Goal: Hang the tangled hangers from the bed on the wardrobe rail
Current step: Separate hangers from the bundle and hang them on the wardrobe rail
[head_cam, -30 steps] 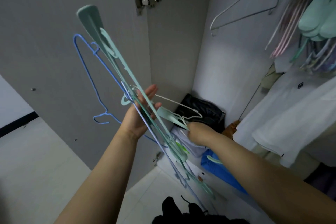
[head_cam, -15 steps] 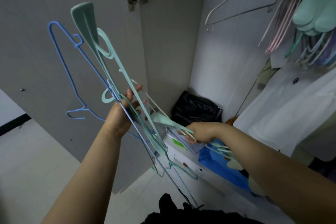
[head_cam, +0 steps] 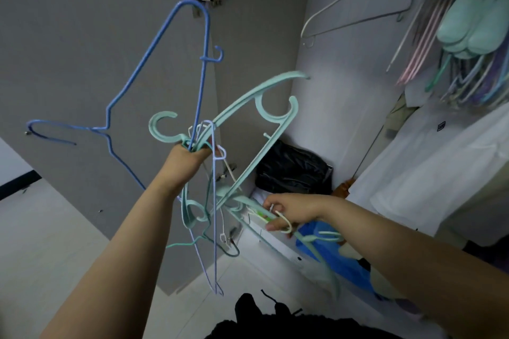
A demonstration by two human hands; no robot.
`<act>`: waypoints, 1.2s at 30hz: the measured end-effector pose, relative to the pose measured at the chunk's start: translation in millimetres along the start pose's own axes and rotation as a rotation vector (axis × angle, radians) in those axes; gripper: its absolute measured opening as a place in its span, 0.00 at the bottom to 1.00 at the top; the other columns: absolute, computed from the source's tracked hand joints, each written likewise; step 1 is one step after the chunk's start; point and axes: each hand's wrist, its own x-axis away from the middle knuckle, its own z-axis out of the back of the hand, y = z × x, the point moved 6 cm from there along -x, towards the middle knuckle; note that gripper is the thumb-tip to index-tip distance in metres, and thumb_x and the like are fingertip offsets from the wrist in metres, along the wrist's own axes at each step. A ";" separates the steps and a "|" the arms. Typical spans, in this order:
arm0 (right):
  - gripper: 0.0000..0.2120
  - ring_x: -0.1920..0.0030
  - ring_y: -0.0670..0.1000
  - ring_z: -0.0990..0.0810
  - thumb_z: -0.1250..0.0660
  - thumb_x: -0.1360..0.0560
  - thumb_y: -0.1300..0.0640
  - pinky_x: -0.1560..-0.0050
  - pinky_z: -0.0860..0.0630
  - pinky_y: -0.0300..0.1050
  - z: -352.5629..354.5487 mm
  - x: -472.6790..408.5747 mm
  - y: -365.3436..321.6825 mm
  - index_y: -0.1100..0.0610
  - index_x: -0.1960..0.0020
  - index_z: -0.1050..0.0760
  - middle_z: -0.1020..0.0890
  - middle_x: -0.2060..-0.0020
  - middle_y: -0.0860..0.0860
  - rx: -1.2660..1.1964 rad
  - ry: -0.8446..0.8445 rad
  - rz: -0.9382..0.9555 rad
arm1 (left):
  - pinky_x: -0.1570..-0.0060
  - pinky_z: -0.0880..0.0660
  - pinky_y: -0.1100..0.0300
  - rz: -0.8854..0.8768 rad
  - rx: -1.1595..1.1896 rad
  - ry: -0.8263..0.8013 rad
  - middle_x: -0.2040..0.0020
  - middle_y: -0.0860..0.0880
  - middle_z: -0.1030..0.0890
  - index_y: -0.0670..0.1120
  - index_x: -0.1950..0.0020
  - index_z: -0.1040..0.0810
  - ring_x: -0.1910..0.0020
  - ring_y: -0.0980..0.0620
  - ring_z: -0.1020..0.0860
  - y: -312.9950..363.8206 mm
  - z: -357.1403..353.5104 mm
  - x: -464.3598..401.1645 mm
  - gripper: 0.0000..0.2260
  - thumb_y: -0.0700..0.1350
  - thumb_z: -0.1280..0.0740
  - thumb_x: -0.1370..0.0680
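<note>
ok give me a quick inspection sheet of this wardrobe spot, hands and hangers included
surface: pale tiled floor below; no work surface seen
job's things: tangled bunch of mint plastic hangers with a blue wire hanger sticking up from it; none of the bunch on the rail
clutter: black bag and blue bag in the wardrobe bottom
grippers: left hand grips the bunch at its hooks; right hand pinches a white wire hanger low in the tangle
cables: nothing seen
surroundings: grey wardrobe door open at left, grey wire hanger up inside, white shirt and more hangers at right
</note>
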 end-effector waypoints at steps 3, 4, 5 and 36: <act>0.09 0.64 0.47 0.22 0.35 0.22 0.62 0.58 0.20 0.40 5.8 5.7 1.9 0.59 0.43 0.28 0.26 0.61 0.52 -0.183 -0.054 0.032 | 0.71 0.41 0.61 0.015 0.031 -0.001 0.74 0.50 0.33 0.43 0.58 0.19 0.75 0.54 0.40 -4.2 7.8 -0.2 0.06 0.37 0.35 0.24; 0.10 0.63 0.47 0.21 0.36 0.22 0.63 0.58 0.21 0.39 9.3 8.4 1.9 0.61 0.41 0.28 0.25 0.60 0.52 -0.196 -0.056 0.036 | 0.73 0.41 0.62 0.026 0.035 0.014 0.77 0.54 0.34 0.40 0.55 0.19 0.77 0.55 0.41 -5.6 10.4 0.2 0.06 0.37 0.35 0.23; 0.11 0.62 0.48 0.20 0.37 0.22 0.64 0.58 0.21 0.40 12.9 11.4 1.8 0.63 0.40 0.28 0.24 0.59 0.51 -0.202 -0.052 0.037 | 0.75 0.41 0.64 0.037 0.035 0.037 0.80 0.55 0.36 0.38 0.53 0.19 0.78 0.56 0.41 -6.2 13.2 0.9 0.07 0.38 0.36 0.22; 0.11 0.44 0.51 0.23 0.39 0.22 0.57 0.43 0.27 0.43 94.6 50.7 -39.3 0.57 0.44 0.22 0.20 0.45 0.51 0.387 0.902 0.290 | 0.64 0.32 0.63 -0.199 -0.400 -0.313 0.67 0.56 0.26 0.51 0.62 0.27 0.68 0.62 0.30 -11.8 -37.4 30.4 0.11 0.41 0.33 0.21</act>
